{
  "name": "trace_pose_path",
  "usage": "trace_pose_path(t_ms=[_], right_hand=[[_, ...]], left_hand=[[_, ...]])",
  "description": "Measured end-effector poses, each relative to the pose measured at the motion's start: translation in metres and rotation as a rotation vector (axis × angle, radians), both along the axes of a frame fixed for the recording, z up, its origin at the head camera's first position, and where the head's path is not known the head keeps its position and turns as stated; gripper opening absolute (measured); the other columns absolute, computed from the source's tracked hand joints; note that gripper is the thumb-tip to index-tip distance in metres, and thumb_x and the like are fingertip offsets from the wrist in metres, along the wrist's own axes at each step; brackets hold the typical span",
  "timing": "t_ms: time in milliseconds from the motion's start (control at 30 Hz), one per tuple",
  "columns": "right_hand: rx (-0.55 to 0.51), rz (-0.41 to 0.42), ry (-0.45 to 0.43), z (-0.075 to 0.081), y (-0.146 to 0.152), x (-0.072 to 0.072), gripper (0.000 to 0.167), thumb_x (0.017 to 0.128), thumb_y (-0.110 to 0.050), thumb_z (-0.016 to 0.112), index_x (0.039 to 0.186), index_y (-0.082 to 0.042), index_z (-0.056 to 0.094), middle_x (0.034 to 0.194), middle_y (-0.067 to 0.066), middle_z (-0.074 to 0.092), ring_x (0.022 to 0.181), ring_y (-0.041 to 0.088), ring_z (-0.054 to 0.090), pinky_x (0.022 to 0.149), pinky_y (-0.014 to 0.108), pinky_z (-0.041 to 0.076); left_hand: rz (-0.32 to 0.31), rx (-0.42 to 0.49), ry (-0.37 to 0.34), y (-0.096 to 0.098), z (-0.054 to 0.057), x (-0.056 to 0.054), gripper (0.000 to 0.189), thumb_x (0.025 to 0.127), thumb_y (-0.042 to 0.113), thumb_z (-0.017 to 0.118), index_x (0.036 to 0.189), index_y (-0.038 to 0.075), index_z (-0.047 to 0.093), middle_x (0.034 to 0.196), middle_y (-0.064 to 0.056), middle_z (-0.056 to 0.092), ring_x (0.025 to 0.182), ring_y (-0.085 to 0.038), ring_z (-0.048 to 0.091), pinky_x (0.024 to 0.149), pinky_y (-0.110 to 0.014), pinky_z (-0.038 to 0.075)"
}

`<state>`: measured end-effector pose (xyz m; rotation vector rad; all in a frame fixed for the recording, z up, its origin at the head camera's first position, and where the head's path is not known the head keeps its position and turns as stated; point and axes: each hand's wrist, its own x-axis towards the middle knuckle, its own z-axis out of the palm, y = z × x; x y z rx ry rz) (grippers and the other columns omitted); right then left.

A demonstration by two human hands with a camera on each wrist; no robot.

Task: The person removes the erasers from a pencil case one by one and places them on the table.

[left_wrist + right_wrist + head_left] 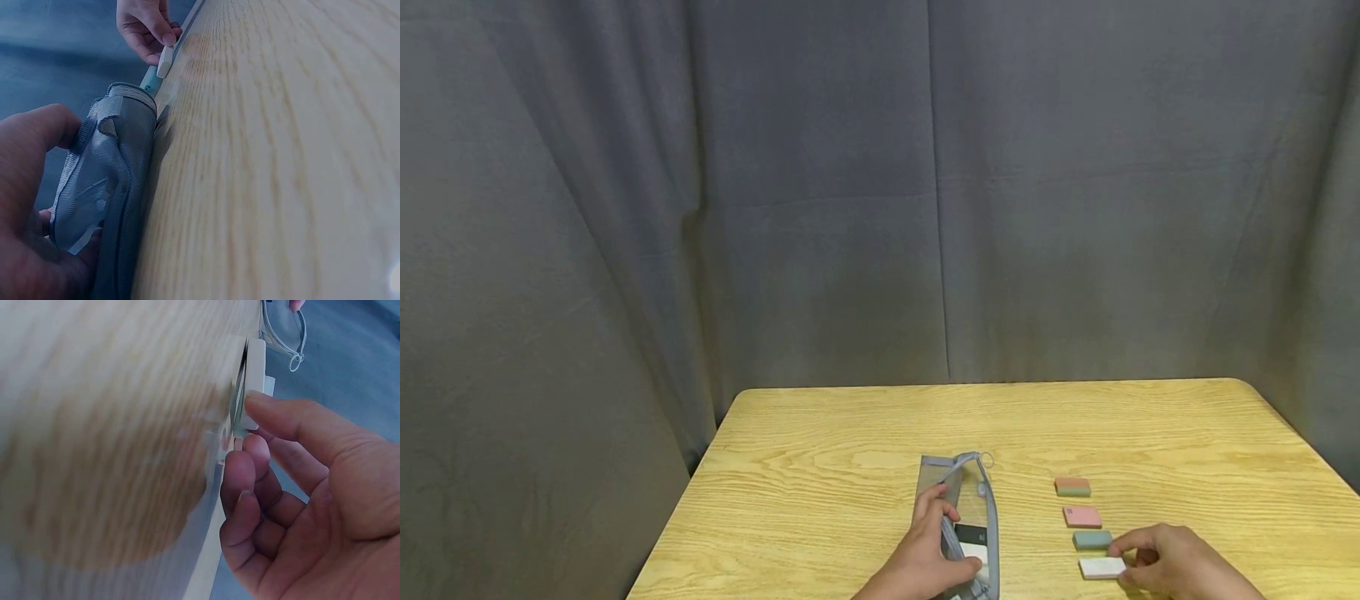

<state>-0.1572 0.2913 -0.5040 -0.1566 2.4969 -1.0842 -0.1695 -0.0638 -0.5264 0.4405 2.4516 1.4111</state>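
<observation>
My left hand (925,552) holds a grey mesh zip pouch (993,533) by its side, thumb and fingers spread around the opening. A black-and-white block (972,537), probably an eraser, shows inside the pouch. To the right, my right hand (1180,560) pinches the near end of a white eraser (1102,568) between thumb and fingers. In the right wrist view this white eraser (255,375) is tilted, with a thin gap beneath it. A blue-green eraser (1092,541) lies just beyond it.
Farther up the wooden table (820,467) lie a pink eraser (1082,517) and an orange-and-green eraser (1072,487), in a row with the blue-green one. A ring pull (987,459) sticks out at the pouch's far end. Grey curtains (827,208) hang behind the table.
</observation>
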Motion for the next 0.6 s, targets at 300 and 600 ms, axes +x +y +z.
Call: trace_pose_path(t_ms=[300,600], right_hand=[[0.068,-0.043,-0.001,0.0007,-0.0048,0.0012,0.027,0.082,-0.013,0.082,0.108,-0.008,0.076,0.085,0.000,0.062,0.077,0.019,0.050,0.067,0.032,0.044],[0.103,-0.086,-0.003,0.0000,-0.0076,0.0022,0.027,0.081,-0.012,0.083,0.107,-0.009,0.076,0.085,0.000,0.064,0.077,0.019,0.052,0.069,0.034,0.046]], left_hand=[[-0.002,-0.002,0.002,-0.0001,-0.0005,-0.0003,0.049,0.080,0.031,0.080,0.112,0.018,0.046,0.161,-0.001,0.017,0.139,-0.049,0.036,0.090,-0.043,0.054],[-0.004,0.000,0.008,0.0003,0.0014,0.0005,0.049,0.080,0.030,0.081,0.112,0.017,0.046,0.161,-0.002,0.016,0.139,-0.049,0.035,0.092,-0.045,0.053]])
